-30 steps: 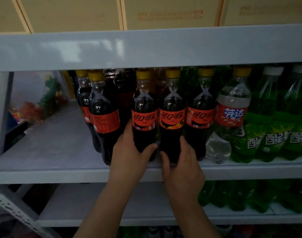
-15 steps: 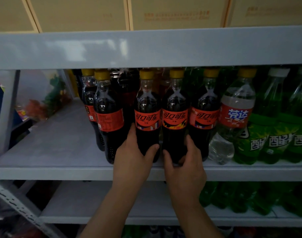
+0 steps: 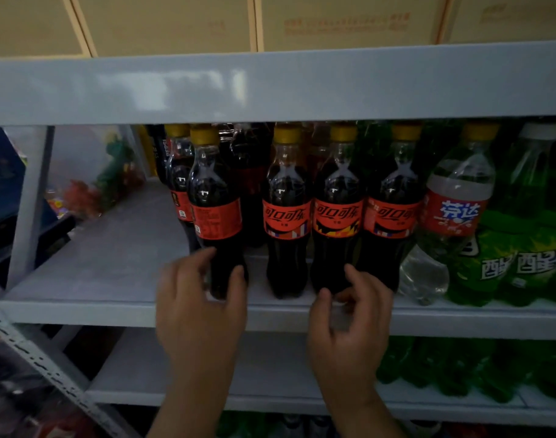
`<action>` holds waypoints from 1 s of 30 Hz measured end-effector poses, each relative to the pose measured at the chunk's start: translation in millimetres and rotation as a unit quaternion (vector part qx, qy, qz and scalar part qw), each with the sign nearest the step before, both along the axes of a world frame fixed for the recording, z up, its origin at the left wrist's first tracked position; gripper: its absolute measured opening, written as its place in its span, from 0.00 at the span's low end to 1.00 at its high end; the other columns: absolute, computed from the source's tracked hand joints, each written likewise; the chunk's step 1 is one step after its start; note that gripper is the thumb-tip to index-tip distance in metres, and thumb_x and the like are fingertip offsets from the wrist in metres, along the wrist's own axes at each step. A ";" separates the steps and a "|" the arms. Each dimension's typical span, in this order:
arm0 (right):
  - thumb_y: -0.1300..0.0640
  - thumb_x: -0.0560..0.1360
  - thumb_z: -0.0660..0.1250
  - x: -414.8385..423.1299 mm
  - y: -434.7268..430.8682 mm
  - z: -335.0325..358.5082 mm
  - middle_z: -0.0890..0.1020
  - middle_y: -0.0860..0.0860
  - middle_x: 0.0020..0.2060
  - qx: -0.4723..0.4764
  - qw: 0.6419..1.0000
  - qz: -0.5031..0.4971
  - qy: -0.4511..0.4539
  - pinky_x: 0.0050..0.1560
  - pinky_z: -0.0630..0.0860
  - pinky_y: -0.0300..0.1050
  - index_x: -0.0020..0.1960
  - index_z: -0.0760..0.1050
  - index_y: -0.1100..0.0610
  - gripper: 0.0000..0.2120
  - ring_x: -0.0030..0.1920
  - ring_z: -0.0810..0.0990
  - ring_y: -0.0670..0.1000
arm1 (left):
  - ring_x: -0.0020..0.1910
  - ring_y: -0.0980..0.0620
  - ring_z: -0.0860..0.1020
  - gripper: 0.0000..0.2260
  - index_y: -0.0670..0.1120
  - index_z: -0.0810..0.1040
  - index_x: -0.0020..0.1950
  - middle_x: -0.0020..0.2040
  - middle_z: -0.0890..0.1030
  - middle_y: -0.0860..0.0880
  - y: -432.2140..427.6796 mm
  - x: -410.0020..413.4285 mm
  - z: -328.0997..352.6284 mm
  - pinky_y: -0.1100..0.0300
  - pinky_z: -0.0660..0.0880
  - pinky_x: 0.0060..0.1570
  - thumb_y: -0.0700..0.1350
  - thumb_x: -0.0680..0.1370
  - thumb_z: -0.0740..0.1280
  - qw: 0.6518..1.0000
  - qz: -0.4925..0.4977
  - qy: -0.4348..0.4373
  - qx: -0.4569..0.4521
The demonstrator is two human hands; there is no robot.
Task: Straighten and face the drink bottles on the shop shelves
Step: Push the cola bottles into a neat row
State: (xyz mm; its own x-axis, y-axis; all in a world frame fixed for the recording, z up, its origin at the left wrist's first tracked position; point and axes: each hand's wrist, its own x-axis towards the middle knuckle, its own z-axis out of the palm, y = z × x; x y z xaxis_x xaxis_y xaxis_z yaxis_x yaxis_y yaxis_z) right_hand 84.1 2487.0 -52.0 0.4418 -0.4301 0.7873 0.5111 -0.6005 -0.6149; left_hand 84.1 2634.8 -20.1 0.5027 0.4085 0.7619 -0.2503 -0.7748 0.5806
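Grey shop shelf (image 3: 112,267), dim light: my left hand (image 3: 200,305) wraps its fingers (image 3: 202,257) round the base of the turned cola bottle (image 3: 218,216), whose logo faces away, likely to spin it forward. My right hand (image 3: 349,317) curls at the foot of the faced colas (image 3: 338,216); grip or mere touch, I cannot tell. Beyond stand green bottles (image 3: 523,248) and, overhead, cartons (image 3: 175,23).

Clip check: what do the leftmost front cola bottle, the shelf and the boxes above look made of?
The cola bottle is probably clear glossy plastic: sharp highlights, see-through neck above the dark drink. The shelf seems painted metal: smooth grey with a soft sheen. The boxes are likely cardboard: matte tan, printed text, seams between them.
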 end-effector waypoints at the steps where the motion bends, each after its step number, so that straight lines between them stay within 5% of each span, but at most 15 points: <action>1: 0.57 0.74 0.65 -3.2 5.3 -1.1 0.72 0.51 0.54 -0.008 1.000 0.017 -0.010 0.48 0.70 0.32 0.62 0.72 0.58 0.16 0.43 0.74 0.45 | 0.48 0.47 0.76 0.26 0.47 0.72 0.61 0.54 0.73 0.49 3.9 4.9 1.0 0.55 0.74 0.47 0.54 0.68 0.75 0.999 0.015 0.018 -0.030; 3: 0.57 0.75 0.63 -8.5 18.8 -3.1 0.72 0.50 0.54 -0.025 0.998 0.051 -0.007 0.48 0.71 0.34 0.61 0.71 0.56 0.15 0.45 0.74 0.45 | 0.53 0.48 0.73 0.35 0.47 0.68 0.64 0.55 0.68 0.52 5.6 16.0 4.5 0.52 0.74 0.50 0.55 0.63 0.79 0.993 0.006 0.075 -0.087; 6: 0.55 0.75 0.63 -12.7 34.5 -7.5 0.72 0.48 0.55 -0.038 0.995 0.087 0.009 0.47 0.75 0.41 0.61 0.71 0.53 0.14 0.46 0.76 0.47 | 0.53 0.52 0.76 0.34 0.56 0.67 0.62 0.53 0.73 0.56 7.2 25.3 6.0 0.55 0.75 0.49 0.54 0.61 0.80 0.988 -0.037 0.096 -0.111; 10: 0.56 0.75 0.63 -10.8 39.7 -12.9 0.72 0.46 0.55 -0.049 0.994 0.098 0.014 0.48 0.75 0.42 0.58 0.74 0.54 0.13 0.48 0.77 0.49 | 0.48 0.69 0.77 0.27 0.66 0.67 0.51 0.45 0.78 0.69 27.4 30.4 0.3 0.75 0.73 0.42 0.49 0.63 0.80 0.967 -0.170 0.102 -0.158; 15: 0.57 0.74 0.63 -8.5 44.2 -14.1 0.74 0.46 0.52 -0.053 0.994 0.090 0.015 0.49 0.73 0.36 0.51 0.79 0.59 0.10 0.49 0.76 0.44 | 0.61 0.58 0.77 0.26 0.54 0.68 0.66 0.62 0.78 0.53 45.1 34.1 0.2 0.61 0.74 0.61 0.34 0.73 0.71 0.890 -0.383 0.173 -0.177; 17: 0.57 0.75 0.63 -8.6 45.0 -14.8 0.74 0.46 0.51 -0.056 0.994 0.091 0.018 0.48 0.73 0.35 0.51 0.79 0.59 0.09 0.49 0.76 0.44 | 0.60 0.62 0.76 0.26 0.54 0.68 0.69 0.61 0.79 0.58 47.4 33.4 2.9 0.62 0.74 0.60 0.40 0.74 0.71 0.901 -0.374 0.183 -0.119; 21: 0.57 0.75 0.62 -7.9 44.5 -16.5 0.74 0.46 0.51 -0.060 0.994 0.089 0.021 0.49 0.71 0.33 0.50 0.79 0.58 0.09 0.49 0.74 0.41 | 0.49 0.64 0.76 0.30 0.57 0.73 0.62 0.51 0.77 0.61 40.4 32.7 10.7 0.72 0.71 0.46 0.62 0.62 0.74 0.966 -0.198 0.163 0.019; 30: 0.56 0.75 0.62 -5.3 36.4 -20.2 0.74 0.45 0.51 -0.055 0.995 0.074 0.024 0.51 0.70 0.30 0.49 0.79 0.58 0.09 0.49 0.75 0.42 | 0.53 0.64 0.79 0.22 0.60 0.73 0.61 0.52 0.81 0.63 55.6 39.3 4.0 0.63 0.76 0.56 0.43 0.71 0.74 0.927 -0.309 0.197 -0.086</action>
State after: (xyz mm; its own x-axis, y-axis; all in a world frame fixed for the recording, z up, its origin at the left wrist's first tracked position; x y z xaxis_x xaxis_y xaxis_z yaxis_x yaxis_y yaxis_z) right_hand 78.8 2523.4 -72.2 0.5328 -0.2702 0.8020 0.5706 -0.5851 -0.5762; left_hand 123.4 2690.4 -16.1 0.9063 0.0486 0.4197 -0.3572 -0.4424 0.8226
